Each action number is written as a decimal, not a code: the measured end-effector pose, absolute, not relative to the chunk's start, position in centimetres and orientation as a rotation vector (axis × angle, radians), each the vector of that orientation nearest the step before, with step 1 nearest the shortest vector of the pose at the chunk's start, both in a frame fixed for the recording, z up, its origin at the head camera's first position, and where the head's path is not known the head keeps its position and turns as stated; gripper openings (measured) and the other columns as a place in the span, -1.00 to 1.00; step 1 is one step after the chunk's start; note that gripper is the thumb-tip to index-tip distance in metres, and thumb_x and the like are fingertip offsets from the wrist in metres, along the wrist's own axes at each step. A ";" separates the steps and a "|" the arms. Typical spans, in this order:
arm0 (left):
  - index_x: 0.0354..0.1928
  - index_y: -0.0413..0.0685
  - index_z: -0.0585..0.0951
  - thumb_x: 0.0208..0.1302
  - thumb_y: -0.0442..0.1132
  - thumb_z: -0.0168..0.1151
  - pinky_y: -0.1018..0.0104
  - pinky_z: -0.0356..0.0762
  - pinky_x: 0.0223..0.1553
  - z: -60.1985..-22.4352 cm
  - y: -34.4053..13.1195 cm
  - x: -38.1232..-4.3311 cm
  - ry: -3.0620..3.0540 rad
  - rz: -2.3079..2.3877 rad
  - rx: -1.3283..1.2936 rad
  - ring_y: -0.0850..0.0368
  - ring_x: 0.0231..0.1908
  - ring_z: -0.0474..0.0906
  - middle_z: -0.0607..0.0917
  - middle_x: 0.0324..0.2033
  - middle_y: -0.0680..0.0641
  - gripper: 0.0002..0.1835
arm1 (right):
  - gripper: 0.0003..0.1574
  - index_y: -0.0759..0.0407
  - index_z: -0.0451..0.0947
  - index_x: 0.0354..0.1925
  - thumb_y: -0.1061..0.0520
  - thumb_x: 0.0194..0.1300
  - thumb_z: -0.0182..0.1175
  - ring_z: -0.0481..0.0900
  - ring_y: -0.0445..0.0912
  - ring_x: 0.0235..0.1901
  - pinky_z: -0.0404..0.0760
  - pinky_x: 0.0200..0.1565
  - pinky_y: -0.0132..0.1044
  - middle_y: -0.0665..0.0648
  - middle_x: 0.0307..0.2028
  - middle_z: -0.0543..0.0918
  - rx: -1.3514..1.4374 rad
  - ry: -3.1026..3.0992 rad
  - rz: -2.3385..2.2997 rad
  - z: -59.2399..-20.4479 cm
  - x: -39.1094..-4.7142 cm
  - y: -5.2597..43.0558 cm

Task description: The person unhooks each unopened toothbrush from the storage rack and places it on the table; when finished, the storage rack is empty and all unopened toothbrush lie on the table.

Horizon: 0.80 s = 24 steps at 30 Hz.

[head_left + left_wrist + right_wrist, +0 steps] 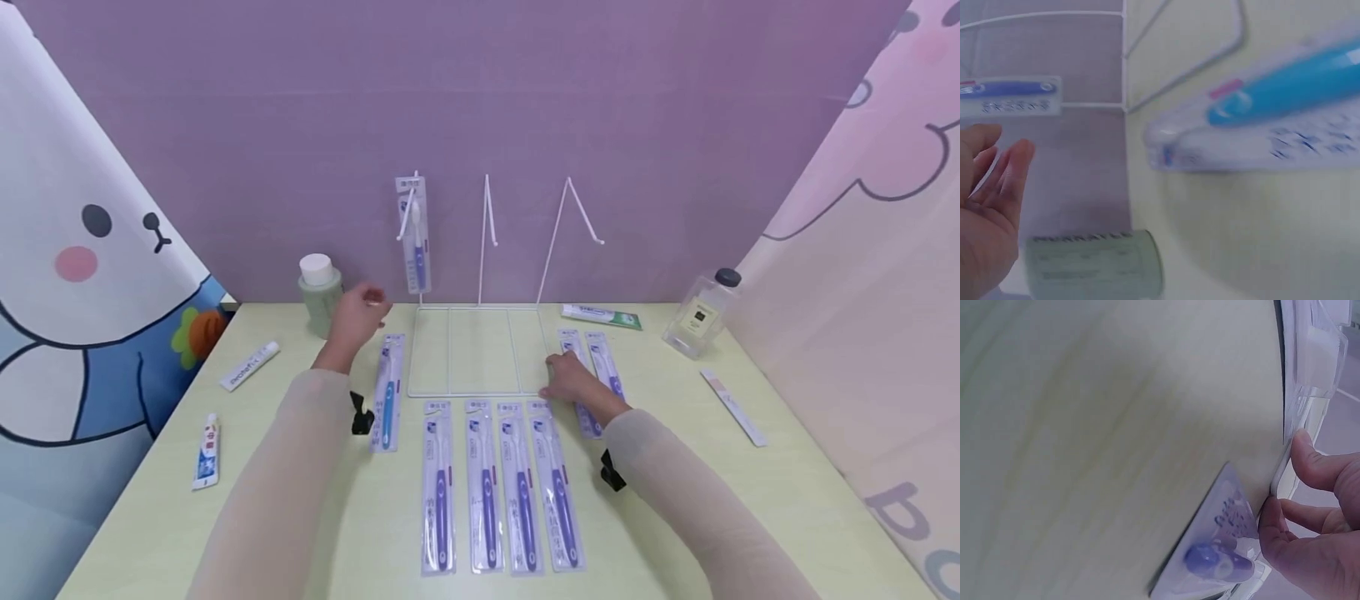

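Note:
A white wire rack [465, 393] with three upright hooks stands at the wall. From its left hook hangs a packaged purple toothbrush [418, 254]. My left hand [360, 315] is in the air between that toothbrush and a green bottle [319, 297], its fingers loosely bent around nothing. Below it lies a packaged blue toothbrush [387, 408]. At the rack's front right corner, my right hand [576, 383] holds the wire edge between thumb and fingers, partly covering one of two packaged toothbrushes [606, 362]. Several purple toothbrush packs [441, 500] lie in a row before the rack.
Two small toothpaste tubes [207, 454] lie at the left. A green and white toothpaste tube [600, 316] is behind the right-hand packs. A clear bottle with a black cap [697, 321] and a slim packet [733, 408] are at the right. Printed curtains flank the table.

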<state>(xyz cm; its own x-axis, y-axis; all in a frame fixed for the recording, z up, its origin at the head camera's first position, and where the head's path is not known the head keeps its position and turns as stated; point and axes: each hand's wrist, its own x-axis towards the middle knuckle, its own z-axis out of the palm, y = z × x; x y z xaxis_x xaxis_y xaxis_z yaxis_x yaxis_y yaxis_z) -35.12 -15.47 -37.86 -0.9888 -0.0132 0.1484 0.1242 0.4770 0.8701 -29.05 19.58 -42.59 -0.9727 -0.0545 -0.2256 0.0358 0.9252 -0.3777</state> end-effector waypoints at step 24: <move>0.32 0.01 0.14 0.20 -0.49 0.08 0.11 0.16 0.16 -32.1 -10.7 -38.5 -2.034 -2.140 -0.213 0.00 0.12 0.32 0.42 0.11 -0.21 -0.33 | -0.09 0.27 0.23 0.24 0.06 -0.04 0.37 0.40 0.10 -0.12 0.41 -0.02 -0.03 0.34 0.07 0.29 0.005 2.852 -0.573 -43.3 -29.5 19.8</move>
<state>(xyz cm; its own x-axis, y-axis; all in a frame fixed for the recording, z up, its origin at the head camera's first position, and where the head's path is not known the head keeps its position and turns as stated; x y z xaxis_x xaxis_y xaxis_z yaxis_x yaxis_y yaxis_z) -38.53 -10.73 -32.09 -0.9733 -0.0328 0.2273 0.2287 -0.0472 0.9724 -29.49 19.79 -43.27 -0.9731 -0.0422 -0.2267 0.0486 0.9235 -0.3805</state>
